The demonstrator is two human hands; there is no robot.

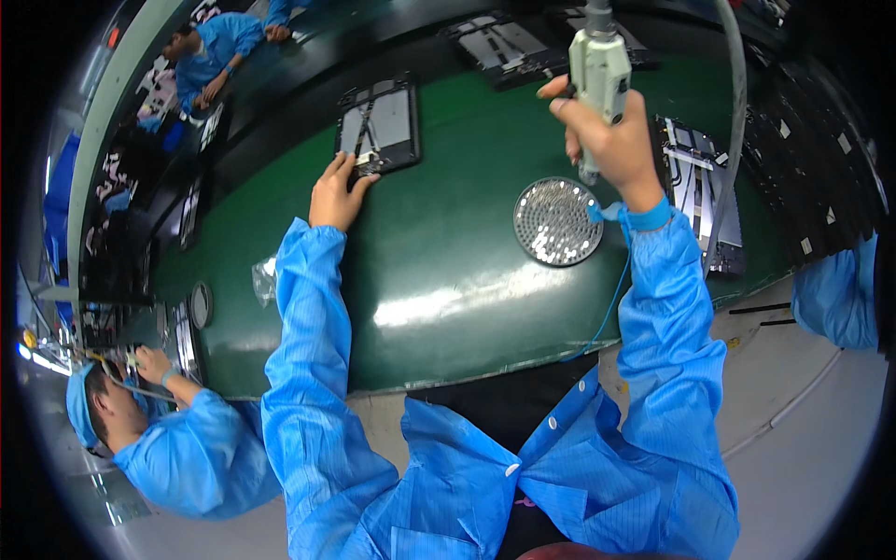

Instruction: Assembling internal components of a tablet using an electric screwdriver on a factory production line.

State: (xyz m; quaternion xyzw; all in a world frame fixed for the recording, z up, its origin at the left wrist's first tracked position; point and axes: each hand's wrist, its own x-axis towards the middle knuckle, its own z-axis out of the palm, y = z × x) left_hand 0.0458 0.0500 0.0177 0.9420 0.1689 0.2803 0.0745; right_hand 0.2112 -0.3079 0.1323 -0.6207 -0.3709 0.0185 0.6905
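My left hand (336, 194) grips the near edge of an opened tablet (396, 126), its insides showing a grey panel and dark cables. Thumb and fingers rest around the tablet's near left corner. Wrapped round a pale electric screwdriver (600, 70), my right hand (616, 145) holds it upright, bit end down. That end is over the right rim of a round dish (546, 224) of small shiny pieces, probably screws; whether it touches them I cannot tell. A blue wrist strap (651, 217) with a cord circles my right wrist.
Opened tablets lie at the far side (499, 47) and right (702, 191) of the green table (467, 331). A grey cable (737, 112) hangs at the right. A clear plastic bag (265, 280) lies left. One co-worker (187, 457) sits at left, another (210, 56) works far left.
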